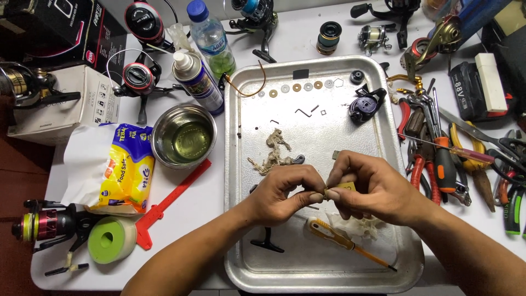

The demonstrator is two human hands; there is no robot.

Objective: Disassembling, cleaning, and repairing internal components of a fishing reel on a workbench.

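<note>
Over the near half of a metal tray (249, 137), my left hand (285, 192) and my right hand (372, 186) meet fingertip to fingertip. Between them they pinch a small brass-coloured reel part (335, 190) wrapped in dirty fibre; most of it is hidden by my fingers. Under my hands lie a yellow-handled screwdriver (339, 238), a crumpled tissue (359, 226) and a black reel handle (267, 241). Farther back on the tray are a wad of dirty fibre (274, 151), a row of washers (298, 87) and a black reel body (364, 104).
Left of the tray stand a steel bowl of liquid (183, 136), a spray can (198, 81), a water bottle (211, 35), a yellow packet (125, 167), a red caliper (167, 200) and a green tape roll (111, 239). Fishing reels (139, 74) ring the table. Pliers and screwdrivers (438, 159) crowd the right.
</note>
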